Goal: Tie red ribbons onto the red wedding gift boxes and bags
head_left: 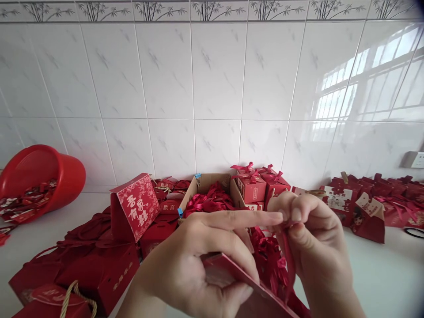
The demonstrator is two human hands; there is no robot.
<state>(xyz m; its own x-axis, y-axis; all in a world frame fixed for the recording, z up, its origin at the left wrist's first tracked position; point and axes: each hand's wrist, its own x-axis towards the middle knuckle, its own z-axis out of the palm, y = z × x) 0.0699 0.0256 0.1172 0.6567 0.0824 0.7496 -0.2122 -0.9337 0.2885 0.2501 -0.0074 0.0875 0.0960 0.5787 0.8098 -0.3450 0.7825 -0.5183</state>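
Observation:
My left hand grips a flat red gift box near the bottom middle, thumb under it and index finger stretched out to the right. My right hand is closed in a pinch on a red ribbon that hangs down at the box's edge. Behind both hands lies a heap of loose red ribbons. Farther back a cardboard box holds more red ribbons.
A tipped red basin with wrapped sweets lies at the left. A red box with gold characters stands over flat red boxes. Finished ribboned boxes sit by the tiled wall. More red bags fill the right.

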